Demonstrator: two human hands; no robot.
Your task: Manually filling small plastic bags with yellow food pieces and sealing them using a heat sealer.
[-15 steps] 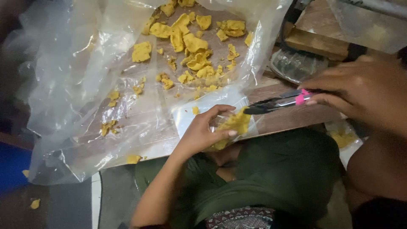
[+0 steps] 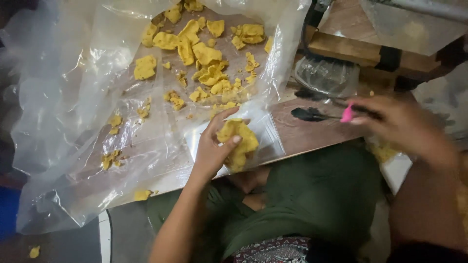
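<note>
Crumbly yellow chunk in left hand, inside clear pouch.

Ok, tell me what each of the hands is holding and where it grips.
The left hand presses a small clear bag of yellow pieces, fingers over its top edge. The right hand holds dark tongs at their pink rear end.

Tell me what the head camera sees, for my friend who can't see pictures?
A person's left hand holds a small clear plastic bag of yellow crumbly chunks over a wooden board. Their right hand grips dark tongs with a pink tip. More yellow pieces lie on a big clear plastic sheet.
</note>
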